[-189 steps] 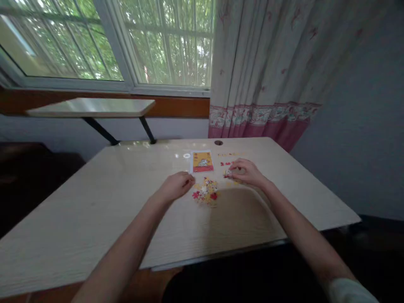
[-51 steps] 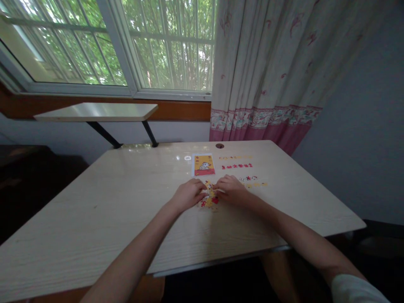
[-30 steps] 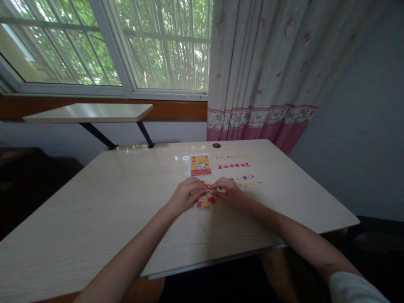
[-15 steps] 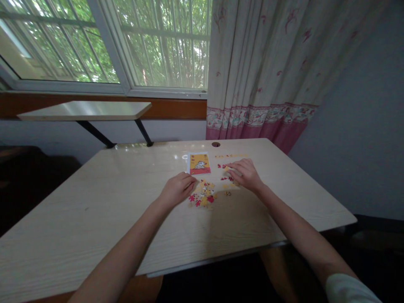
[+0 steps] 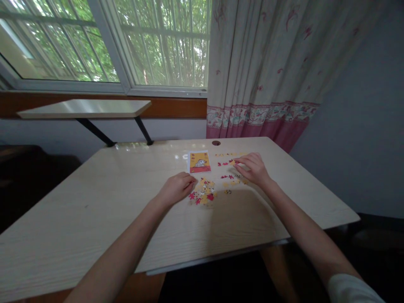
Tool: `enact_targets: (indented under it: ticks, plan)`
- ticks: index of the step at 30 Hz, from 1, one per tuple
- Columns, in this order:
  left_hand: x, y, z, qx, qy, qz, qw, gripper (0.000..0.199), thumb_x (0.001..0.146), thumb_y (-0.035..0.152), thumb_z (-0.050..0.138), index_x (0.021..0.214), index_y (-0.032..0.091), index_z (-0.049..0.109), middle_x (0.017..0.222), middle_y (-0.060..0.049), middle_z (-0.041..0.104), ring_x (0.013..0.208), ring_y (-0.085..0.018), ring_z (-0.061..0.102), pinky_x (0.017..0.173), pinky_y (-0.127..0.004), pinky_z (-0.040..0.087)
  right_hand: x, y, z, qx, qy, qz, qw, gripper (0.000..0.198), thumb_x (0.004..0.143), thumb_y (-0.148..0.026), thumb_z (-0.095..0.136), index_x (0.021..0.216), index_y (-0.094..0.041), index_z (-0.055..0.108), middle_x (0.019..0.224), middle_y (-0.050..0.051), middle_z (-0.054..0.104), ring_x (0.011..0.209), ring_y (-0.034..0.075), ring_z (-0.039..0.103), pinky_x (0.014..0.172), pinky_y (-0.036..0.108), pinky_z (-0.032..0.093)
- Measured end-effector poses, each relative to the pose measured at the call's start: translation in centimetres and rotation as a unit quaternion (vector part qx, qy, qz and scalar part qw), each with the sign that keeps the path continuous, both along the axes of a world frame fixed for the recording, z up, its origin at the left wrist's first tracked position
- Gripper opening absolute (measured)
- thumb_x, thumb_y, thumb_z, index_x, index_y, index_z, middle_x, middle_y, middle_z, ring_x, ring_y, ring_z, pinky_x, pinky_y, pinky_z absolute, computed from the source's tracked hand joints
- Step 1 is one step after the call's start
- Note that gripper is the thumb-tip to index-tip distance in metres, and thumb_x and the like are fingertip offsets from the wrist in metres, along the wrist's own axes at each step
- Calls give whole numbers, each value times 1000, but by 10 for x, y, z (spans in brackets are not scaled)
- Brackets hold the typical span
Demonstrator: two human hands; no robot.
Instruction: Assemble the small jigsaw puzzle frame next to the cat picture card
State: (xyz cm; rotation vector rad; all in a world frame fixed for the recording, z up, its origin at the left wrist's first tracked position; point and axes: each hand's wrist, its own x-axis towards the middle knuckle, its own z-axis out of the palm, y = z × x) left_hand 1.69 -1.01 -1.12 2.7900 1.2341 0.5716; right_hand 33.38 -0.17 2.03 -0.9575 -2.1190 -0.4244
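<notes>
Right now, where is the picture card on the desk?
In the head view, the picture card lies near the image's centre, just beyond the loose pile of puzzle pieces and the left hand, with rows of pieces to its right.

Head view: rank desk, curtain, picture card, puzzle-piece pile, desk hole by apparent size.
1. Desk
2. Curtain
3. Picture card and puzzle-piece pile: too alike to rank; pile sits nearer
4. Desk hole

Right sleeve (image 5: 352,288) pale, short, plain; forearms (image 5: 116,248) bare; lap (image 5: 202,288) dark, details lost in shadow
</notes>
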Motion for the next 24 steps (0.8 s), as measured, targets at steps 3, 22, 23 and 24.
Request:
enact_targets:
  ticks: [3, 22, 23, 24]
  plan:
    - [0, 0, 0, -2, -9, 13, 1000, 21, 87, 23, 44, 93, 19, 64, 91, -7, 66, 82, -17, 60, 72, -27, 47, -2, 0, 1, -5, -3, 8, 1000, 17, 87, -33, 55, 93, -21, 67, 85, 6, 69, 78, 18, 58, 76, 35, 36]
    - [2, -1, 3, 5, 6, 15, 1000, 23, 89, 25, 43, 90, 18, 64, 87, -7, 66, 80, -17, 60, 70, -26, 46, 70, 58, 0, -39, 65, -143, 987, 30, 86, -38, 51, 97, -16, 68, 82, 9, 68, 77, 20, 59, 77, 36, 42]
    - [2, -1, 3, 5, 8, 13, 1000, 23, 89, 25, 43, 91, 19, 64, 87, -7, 66, 80, -17, 60, 70, -26, 46, 82, 67, -5, -70, 59, -167, 982, 30, 87, -37, 51, 99, -15, 68, 85, 10, 67, 78, 20, 59, 77, 35, 42]
    - [2, -1, 3, 5, 9, 12, 1000, 22, 88, 24, 43, 91, 19, 64, 87, -7, 66, 81, -17, 60, 70, -26, 46, 93, 76, -10, -110, 45, -190, 975, 30, 87, -35, 50, 102, -15, 67, 86, 11, 67, 80, 20, 58, 77, 34, 43]
